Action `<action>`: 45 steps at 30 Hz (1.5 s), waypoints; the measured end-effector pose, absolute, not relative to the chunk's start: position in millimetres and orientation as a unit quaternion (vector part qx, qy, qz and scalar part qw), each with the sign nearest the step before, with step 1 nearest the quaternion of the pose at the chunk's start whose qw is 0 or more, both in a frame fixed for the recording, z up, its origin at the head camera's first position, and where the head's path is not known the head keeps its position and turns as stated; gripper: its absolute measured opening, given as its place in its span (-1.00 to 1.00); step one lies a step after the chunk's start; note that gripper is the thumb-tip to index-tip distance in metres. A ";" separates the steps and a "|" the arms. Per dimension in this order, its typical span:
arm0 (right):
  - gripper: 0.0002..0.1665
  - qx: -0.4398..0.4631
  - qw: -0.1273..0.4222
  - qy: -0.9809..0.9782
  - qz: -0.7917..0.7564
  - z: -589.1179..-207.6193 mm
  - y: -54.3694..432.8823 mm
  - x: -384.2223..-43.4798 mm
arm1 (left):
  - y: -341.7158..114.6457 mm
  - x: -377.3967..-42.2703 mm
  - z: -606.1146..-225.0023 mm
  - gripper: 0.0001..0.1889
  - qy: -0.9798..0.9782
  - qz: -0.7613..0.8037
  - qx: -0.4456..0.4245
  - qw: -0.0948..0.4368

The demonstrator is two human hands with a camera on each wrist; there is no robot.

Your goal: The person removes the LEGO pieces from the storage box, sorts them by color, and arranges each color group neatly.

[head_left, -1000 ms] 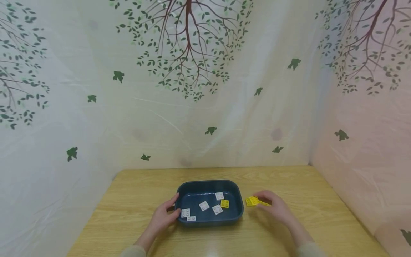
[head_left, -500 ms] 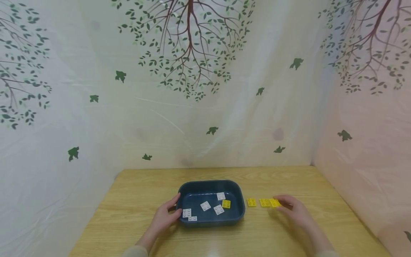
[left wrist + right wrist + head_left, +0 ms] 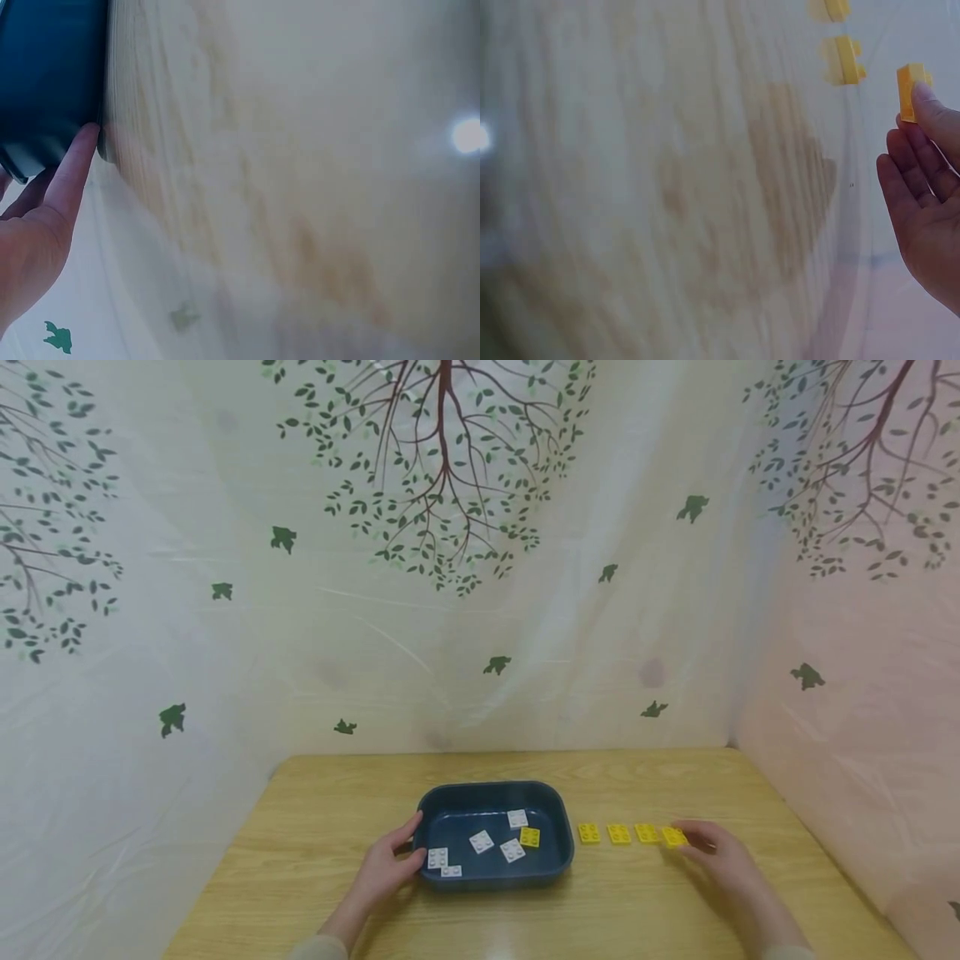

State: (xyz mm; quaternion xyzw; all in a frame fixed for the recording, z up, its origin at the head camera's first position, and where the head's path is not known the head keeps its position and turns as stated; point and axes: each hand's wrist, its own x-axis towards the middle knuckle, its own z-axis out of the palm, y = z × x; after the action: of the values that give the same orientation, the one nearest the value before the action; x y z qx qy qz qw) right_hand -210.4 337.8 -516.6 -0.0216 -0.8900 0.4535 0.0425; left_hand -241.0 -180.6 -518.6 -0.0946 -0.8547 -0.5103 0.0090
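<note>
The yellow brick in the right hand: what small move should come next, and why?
Probably lower the held brick to the table and let go at the end of the row: the right hand pinches it beside three yellow bricks lying in line, and the right wrist view appears to show it raised off the tabletop.

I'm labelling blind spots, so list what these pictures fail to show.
Left wrist: part of the tray, cut off by top and left edges.
Right wrist: part of the held yellow block, hidden by the right hand.
Head: both sleeves, cut off by the bottom edge.
</note>
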 end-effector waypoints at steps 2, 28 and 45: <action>-0.49 -0.015 0.042 -0.895 0.443 -517.4 340.6 -213.5 | -180.5 -241.4 -519.3 -0.39 -0.855 -0.510 -0.095 0.012; -0.55 0.032 0.049 -0.928 0.368 -536.7 364.3 -253.2 | -176.0 -244.1 -519.4 -0.39 -0.842 -0.533 -0.079 0.003; -0.50 0.016 0.046 -0.918 0.393 -536.3 364.0 -254.4 | -177.8 -244.9 -519.1 -0.39 -0.850 -0.519 -0.088 0.004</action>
State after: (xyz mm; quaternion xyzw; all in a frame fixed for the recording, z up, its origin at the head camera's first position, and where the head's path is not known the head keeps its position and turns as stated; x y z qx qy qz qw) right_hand -254.4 364.0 -536.3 0.0158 -0.9182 0.3932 0.0460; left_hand -244.9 -177.8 -519.1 -0.0876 -0.8504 -0.5188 0.0043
